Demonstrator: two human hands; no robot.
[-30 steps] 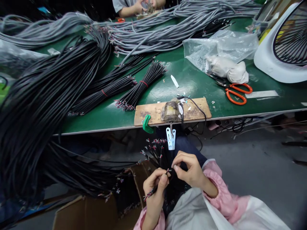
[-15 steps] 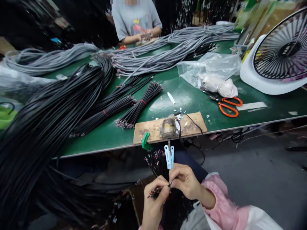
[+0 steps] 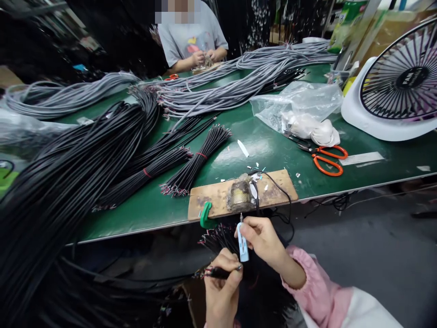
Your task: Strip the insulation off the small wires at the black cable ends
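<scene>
My left hand point(image 3: 222, 287) is closed on a few black cables point(image 3: 216, 272) with stripped, coloured wire ends, below the table's front edge. Just above and to its right, my right hand point(image 3: 261, 237) pinches a light blue clothespin point(image 3: 243, 243) at its upper end. A metal tip point(image 3: 241, 217) stands above the clothespin, near the edge of a wooden board point(image 3: 213, 199). On that board sit a stained metal block point(image 3: 240, 195) and a green clamp point(image 3: 205, 215). More black cables point(image 3: 218, 237) hang behind my hands.
Black cable bundles point(image 3: 78, 155) cover the left of the green table point(image 3: 225, 155), with grey cables point(image 3: 211, 93) behind. At the right are orange-handled scissors point(image 3: 327, 159), a plastic bag point(image 3: 300, 100) and a white fan point(image 3: 362, 114). A person point(image 3: 191, 41) sits across the table.
My right hand has left my left fingertips and moved up to the clothespin, and its grip now covers the clothespin's top. The clothespin's arms are squeezed together. The view has tilted slightly up.
</scene>
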